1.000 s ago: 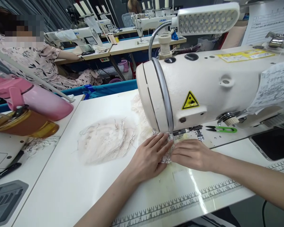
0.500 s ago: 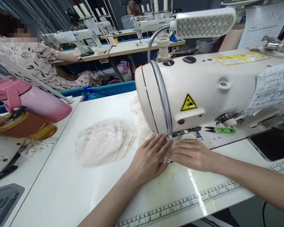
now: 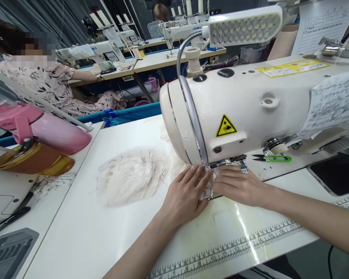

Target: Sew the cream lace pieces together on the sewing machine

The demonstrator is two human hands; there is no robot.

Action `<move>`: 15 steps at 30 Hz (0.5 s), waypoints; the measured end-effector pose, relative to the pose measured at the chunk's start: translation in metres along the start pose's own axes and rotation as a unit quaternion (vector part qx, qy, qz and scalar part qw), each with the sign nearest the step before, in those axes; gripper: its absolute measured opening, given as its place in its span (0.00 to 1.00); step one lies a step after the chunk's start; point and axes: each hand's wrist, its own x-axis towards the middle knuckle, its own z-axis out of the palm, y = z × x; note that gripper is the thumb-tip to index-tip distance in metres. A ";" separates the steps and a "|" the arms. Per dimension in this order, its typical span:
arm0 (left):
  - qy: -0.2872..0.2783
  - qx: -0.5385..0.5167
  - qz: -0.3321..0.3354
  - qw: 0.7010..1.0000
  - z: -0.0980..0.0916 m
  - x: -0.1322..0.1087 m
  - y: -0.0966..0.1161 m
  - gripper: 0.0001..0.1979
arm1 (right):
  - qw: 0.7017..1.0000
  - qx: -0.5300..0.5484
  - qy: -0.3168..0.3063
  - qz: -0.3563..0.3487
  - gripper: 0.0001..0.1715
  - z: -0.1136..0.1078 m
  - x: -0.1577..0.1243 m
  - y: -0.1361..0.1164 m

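A small whitish lace piece (image 3: 207,191) lies just below and right of the frame's centre, close under a sewing machine (image 3: 247,97). The left hand (image 3: 184,195) rests flat on it, fingers extended; the right hand (image 3: 240,186) bends at its edge, whether gripping I can't tell. Pale fabric (image 3: 130,176) lies centre-left.

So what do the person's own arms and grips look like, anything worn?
The left grip and right grip are ordinary bare hands; no glove, ring or watch shows. The left forearm and right forearm are bare too, no sleeve in view.
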 end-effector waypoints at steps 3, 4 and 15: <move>0.001 -0.001 -0.001 1.000 0.000 0.000 0.000 0.29 | 1.000 -0.018 0.008 0.001 0.14 -0.004 0.002 0.001; 0.003 -0.001 0.000 1.000 0.000 0.000 0.000 0.29 | 1.000 -0.028 0.012 0.001 0.14 -0.005 0.004 0.001; -0.015 -0.018 -0.013 1.000 -0.004 0.002 0.001 0.32 | 0.992 -0.121 0.033 0.027 0.11 -0.015 0.007 0.002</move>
